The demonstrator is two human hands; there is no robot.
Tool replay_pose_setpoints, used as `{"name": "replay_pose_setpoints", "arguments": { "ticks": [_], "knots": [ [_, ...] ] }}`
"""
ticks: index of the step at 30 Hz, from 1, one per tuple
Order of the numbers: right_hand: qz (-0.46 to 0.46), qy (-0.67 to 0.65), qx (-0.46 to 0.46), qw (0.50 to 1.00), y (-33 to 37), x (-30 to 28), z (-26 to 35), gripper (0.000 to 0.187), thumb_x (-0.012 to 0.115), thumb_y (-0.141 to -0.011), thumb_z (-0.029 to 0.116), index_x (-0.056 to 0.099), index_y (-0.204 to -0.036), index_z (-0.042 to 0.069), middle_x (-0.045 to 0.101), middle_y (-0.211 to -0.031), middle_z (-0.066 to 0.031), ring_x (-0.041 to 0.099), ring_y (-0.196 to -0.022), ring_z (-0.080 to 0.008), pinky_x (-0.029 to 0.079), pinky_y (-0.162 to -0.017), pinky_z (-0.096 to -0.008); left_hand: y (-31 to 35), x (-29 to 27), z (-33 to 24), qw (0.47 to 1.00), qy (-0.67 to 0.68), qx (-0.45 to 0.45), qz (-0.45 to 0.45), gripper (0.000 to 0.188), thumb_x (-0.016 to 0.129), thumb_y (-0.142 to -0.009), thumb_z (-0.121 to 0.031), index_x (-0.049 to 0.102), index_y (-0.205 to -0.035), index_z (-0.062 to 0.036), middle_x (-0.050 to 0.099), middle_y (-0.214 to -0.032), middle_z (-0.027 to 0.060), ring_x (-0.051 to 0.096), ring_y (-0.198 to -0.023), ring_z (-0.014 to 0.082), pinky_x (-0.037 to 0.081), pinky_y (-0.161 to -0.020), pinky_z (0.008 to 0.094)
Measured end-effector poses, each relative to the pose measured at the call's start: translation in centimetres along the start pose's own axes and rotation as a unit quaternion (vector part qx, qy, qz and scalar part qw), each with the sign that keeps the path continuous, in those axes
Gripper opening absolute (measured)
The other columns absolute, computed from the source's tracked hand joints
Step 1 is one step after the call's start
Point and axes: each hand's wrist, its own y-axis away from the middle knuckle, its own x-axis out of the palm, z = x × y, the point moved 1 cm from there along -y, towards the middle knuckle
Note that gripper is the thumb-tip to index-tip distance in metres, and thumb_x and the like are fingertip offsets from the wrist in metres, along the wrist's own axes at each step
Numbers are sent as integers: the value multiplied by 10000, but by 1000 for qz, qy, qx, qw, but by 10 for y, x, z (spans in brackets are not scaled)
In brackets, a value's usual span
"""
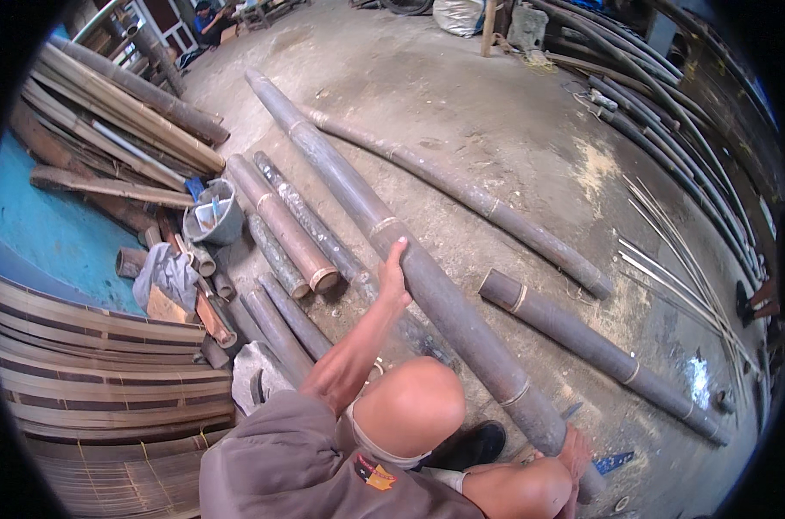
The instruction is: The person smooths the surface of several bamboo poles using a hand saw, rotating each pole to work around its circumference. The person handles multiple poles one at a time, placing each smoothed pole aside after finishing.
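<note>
A long, thick grey-brown bamboo pole (449,303) slants from the far left down to my knees at the lower right. My left hand (394,275) is closed round its middle, the thumb lying along the top and the fingers hidden underneath. Close to the pole's near end, my right hand (574,451) grips it beside my right knee, its fingers partly hidden. A narrow blade-like tip (571,411) pokes out next to the right hand. Just right of that hand lies a flat blue object (614,462), too small to name.
More bamboo poles lie right of it, a long one (496,212) and a shorter one (609,350). Cut bamboo lengths (282,221), a grey bucket (215,216) and a slatted bamboo panel (107,363) are at left. Thin strips (686,277) and stacked poles (669,160) line the right.
</note>
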Motion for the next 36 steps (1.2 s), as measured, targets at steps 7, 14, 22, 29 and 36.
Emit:
{"name": "replay_pose_setpoints", "arguments": {
  "ticks": [7, 14, 22, 29, 36],
  "knots": [
    [88, -23, 6, 996, -38, -5, 5, 1088, 927, -544, 564, 543, -1428, 59, 663, -1207, -215, 649, -1137, -434, 537, -929, -561, -15, -13, 23, 993, -24, -6, -118, 760, 842, -858, -344, 486, -1399, 54, 626, -1239, 221, 666, -1100, 341, 577, -938, 554],
    [119, -43, -8, 992, -113, 4, 22, 979, 922, -610, 533, 585, -1385, 39, 681, -1235, -251, 670, -1097, -443, 549, -912, -561, -102, -55, 20, 991, -55, 2, -121, 950, 802, -886, -375, 330, -1556, 107, 465, -1544, 259, 507, -1392, 365, 436, -1150, 525],
    [16, 32, 73, 997, -145, 65, 17, 948, 907, -727, 454, 505, -1507, 96, 555, -1422, -184, 529, -1316, -393, 437, -1099, -524, -35, 22, 34, 837, -484, 253, 7, 844, 769, -927, -373, 413, -1571, 39, 399, -1591, 256, 398, -1474, 390, 303, -1245, 458],
    [-175, -52, 162, 970, -76, 94, 49, 871, 830, -862, 350, 427, -1566, 36, 425, -1570, -233, 358, -1512, -445, 305, -1243, -574, 36, 66, 126, 485, -691, 298, 445, 831, 829, -843, -436, 529, -1519, -56, 541, -1447, 254, 492, -1368, 424, 395, -1171, 519],
    [-105, -34, 423, 900, 39, 121, 66, 766, 734, -941, 369, 437, -1523, -31, 487, -1416, -281, 508, -1279, -465, 440, -1077, -555, 84, 97, 219, 211, -746, 253, 578, 1030, 912, -696, -506, 456, -1565, -194, 623, -1335, 223, 611, -1248, 419, 517, -1040, 523]
  ]
}}
